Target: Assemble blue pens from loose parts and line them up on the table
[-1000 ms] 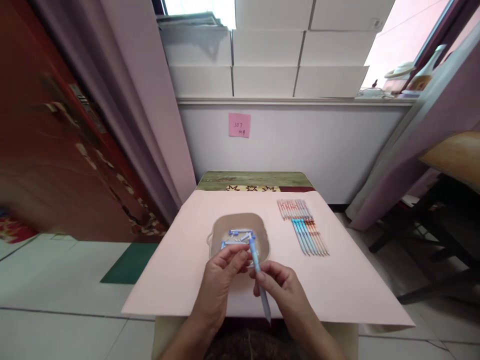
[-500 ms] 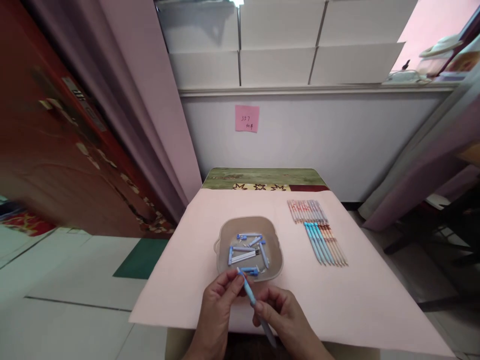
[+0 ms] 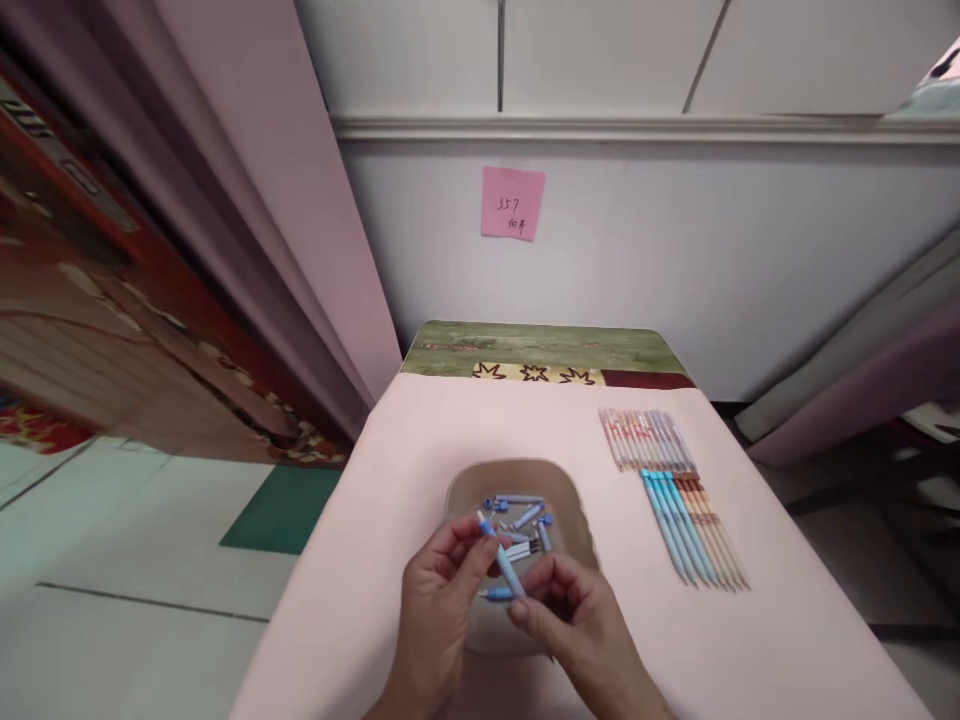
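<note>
A light blue pen (image 3: 508, 568) slants between my two hands, its white-tipped end pointing up and away. My left hand (image 3: 446, 595) is closed on the upper part, pinching it with thumb and fingers. Lower down, the fingers of my right hand (image 3: 577, 620) grip the same pen, and its lower end is mostly hidden by them. Both hands are over a beige plastic tub (image 3: 581, 505). In the tub lie loose pen parts: blue barrel pieces (image 3: 519, 498), small blue clip pieces and several white refills (image 3: 519, 552), partly covered by my hands.
On the right of the pink-covered table (image 3: 360, 560) lie a row of pale patterned pens (image 3: 647, 440), then blue pens (image 3: 675, 530) beside brown-topped pens (image 3: 709, 520). A pink note (image 3: 512, 203) is stuck to the wall behind. A purple curtain (image 3: 300, 180) hangs at the left.
The view has tilted down and come closer to the table. My hands, still holding the pen, now overlap the tub more. My right hand sits nearer the pen's middle.
</note>
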A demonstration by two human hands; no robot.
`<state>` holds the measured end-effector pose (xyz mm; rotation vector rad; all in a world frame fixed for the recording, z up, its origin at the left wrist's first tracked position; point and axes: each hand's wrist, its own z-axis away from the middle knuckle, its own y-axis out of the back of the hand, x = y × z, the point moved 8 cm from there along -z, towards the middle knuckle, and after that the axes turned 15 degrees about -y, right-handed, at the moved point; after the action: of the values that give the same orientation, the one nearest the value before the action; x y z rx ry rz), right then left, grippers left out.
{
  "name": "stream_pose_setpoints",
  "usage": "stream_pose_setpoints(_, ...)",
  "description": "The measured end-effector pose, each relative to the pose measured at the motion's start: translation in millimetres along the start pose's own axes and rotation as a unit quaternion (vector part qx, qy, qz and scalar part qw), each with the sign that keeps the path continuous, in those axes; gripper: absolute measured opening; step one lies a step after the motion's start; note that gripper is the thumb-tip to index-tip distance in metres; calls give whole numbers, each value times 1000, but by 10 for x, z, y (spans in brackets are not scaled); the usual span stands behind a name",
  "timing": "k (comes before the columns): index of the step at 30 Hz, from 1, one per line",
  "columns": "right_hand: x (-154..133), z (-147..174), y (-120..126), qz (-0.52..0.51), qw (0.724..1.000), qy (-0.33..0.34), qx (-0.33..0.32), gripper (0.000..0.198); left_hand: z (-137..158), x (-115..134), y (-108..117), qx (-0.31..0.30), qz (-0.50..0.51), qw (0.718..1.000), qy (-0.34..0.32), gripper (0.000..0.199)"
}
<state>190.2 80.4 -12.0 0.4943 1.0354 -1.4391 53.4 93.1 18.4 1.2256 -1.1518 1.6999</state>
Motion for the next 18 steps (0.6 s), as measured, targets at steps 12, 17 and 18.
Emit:
stream_pose_setpoints(12,0,-259,-71,-46,998,-43,-29,35,-249,-142,-104,-70,7,997,22,28)
stream_pose_setpoints(17,-237,-173,144,-12,1000,-14,17,34,-455,122,-31,-101,-23,994,-32,46)
stream_pose_setpoints(18,-293,-144,231,-3,999,-2,38,33,-543,276,88,-69,-66,991,-89,43)
